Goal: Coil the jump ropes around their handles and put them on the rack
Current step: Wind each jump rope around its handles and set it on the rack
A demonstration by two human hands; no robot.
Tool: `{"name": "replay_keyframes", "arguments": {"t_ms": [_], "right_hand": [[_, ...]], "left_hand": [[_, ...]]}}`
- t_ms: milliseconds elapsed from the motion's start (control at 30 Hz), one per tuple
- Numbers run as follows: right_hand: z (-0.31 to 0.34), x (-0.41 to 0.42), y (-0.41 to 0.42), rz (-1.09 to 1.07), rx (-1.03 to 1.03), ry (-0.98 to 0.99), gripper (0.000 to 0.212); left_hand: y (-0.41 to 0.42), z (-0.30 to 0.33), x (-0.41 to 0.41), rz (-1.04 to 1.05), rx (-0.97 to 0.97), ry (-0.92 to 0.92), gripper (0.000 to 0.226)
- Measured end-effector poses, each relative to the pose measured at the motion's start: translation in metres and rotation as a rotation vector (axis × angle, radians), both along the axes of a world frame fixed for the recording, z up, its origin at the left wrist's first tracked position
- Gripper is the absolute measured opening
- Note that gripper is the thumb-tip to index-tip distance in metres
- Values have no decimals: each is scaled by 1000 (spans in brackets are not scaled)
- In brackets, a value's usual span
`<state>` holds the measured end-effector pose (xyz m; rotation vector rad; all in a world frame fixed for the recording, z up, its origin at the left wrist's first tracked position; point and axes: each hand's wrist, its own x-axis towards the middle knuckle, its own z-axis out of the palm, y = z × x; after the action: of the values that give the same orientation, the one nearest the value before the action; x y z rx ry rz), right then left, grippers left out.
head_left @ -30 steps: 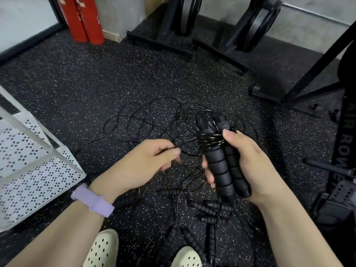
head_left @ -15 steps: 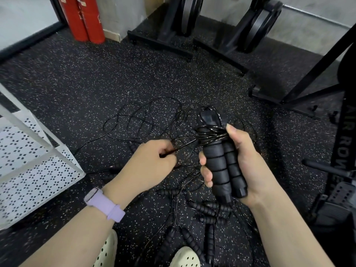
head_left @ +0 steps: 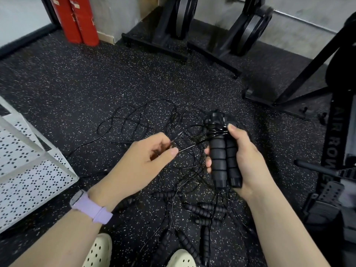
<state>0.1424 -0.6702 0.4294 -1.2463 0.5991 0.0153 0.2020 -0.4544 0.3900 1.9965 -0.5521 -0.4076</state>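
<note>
My right hand grips two black foam jump-rope handles held side by side and upright, thumb pressed on thin black cord wound several times around their upper part. My left hand pinches the free run of that cord between thumb and fingers, just left of the handles. Loose cord loops spread over the speckled floor beyond my hands. Several other black handles lie tangled on the floor below my hands. The white perforated rack stands at the left edge.
Weight-plate stands sit at the back, red cylinders at the back left. A black frame and a rowing machine crowd the right side. My pale shoes show at the bottom.
My left hand moved slightly away from the handles to the left, drawing the cord out. My right hand tilted the handles more upright and kept its grip.
</note>
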Motion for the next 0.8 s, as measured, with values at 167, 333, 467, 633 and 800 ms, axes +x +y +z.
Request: {"name": "replay_keyframes", "arguments": {"t_ms": [167,333,467,633,800], "right_hand": [[-2,-1,4,16,-47,-21,51],[3,-3,3,-1,128,-24,55],[8,-2,1,-50,293,-66,48],[6,-1,-8,-124,368,-114,50],[-1,0,-23,-171,272,-91,55]], "left_hand": [[-4,-12,6,176,150,-65,34],[5,-20,18,352,163,-139,32],[12,-21,26,244,191,152,23],[9,-19,17,-144,123,630,13],[9,-21,22,133,-28,526,16]]}}
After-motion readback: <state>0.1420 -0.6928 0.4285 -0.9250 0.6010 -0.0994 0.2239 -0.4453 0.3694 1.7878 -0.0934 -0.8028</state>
